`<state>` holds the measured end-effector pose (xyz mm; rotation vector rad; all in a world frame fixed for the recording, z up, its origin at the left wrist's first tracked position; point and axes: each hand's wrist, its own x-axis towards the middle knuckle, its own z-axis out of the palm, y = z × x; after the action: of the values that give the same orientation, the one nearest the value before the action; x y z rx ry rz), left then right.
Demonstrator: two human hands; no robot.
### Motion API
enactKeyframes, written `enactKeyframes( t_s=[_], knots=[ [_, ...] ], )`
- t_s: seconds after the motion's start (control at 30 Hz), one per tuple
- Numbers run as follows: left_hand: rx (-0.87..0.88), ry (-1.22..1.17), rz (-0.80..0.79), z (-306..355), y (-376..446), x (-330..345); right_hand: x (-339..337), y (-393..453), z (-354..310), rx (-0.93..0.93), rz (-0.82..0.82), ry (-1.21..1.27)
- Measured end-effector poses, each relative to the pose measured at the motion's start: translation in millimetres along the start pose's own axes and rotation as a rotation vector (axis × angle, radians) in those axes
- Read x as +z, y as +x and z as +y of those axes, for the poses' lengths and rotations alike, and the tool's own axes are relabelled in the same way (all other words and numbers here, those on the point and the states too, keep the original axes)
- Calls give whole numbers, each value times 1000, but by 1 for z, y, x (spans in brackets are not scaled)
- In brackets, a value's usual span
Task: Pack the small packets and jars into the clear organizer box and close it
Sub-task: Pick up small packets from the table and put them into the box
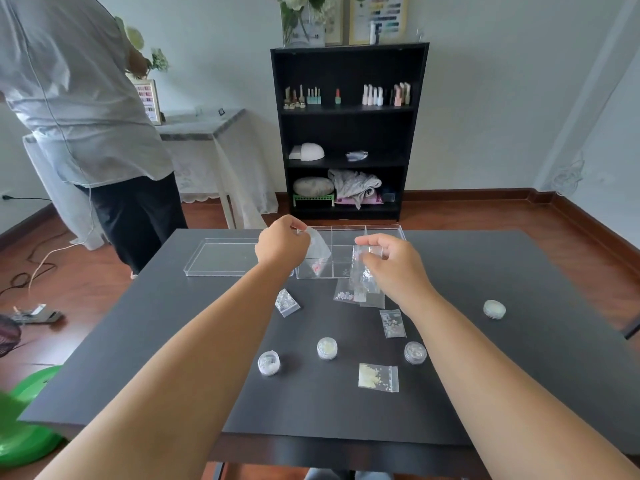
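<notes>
The clear organizer box (384,231) stands open at the far middle of the dark table, its dividers visible. My left hand (281,244) holds a small clear packet (318,247) by its top edge over the box's left compartment. My right hand (391,264) pinches another clear packet (364,271) at the box's front edge. Loose packets lie on the table: one (286,302) left of centre, a small pile (360,296) under my right hand, one (392,323) nearer, and a yellowish one (378,377). Several small round jars (326,348) are scattered near me, one (494,309) far right.
The box's clear lid (221,257) lies flat to the left of the box. A person in a light shirt (86,109) stands beyond the table's left corner. A black shelf (348,133) is against the far wall. A green object (20,441) sits on the floor at left.
</notes>
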<state>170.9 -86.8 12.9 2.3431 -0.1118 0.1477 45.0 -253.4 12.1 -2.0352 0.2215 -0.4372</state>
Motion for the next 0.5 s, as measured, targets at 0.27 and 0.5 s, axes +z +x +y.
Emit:
enactKeyframes(
  t_s=[0.27,0.5],
  knots=[
    [274,130,34,8,7,-13,0,2,-3,-66,33,-35],
    [325,386,-256,26,33,-33,-1,-3,1,-52,31,3]
  ],
)
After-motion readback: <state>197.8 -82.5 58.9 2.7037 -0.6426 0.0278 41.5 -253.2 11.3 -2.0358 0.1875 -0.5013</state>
